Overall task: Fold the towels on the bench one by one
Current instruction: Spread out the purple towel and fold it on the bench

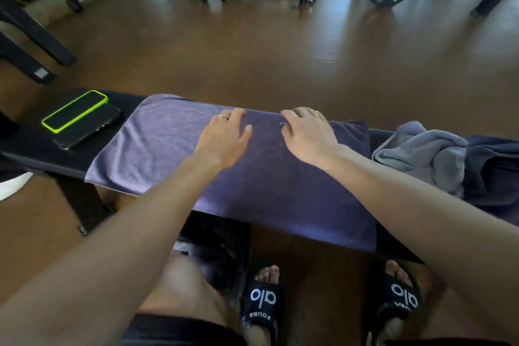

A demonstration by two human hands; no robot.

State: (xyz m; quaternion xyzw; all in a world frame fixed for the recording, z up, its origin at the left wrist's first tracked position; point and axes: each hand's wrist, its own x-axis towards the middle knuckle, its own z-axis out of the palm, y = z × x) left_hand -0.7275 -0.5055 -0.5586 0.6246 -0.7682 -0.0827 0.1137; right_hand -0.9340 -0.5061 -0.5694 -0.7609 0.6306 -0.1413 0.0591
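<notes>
On the black counter (33, 149), head view: purple towel (174, 154) lies spread across the middle. Left hand (224, 137) and right hand (306, 135) rest flat near its far edge, fingers released, grasping nothing. Crumpled grey towel (421, 154) lies right; two phones (81, 121) left.

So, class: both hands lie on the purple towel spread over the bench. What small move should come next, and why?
Probably curl the fingers of the left hand and right hand round the far edge and bring it toward the near edge. The purple towel lies flat across the bench, both hands rest open at that far edge, and a grey towel waits in a heap.
</notes>
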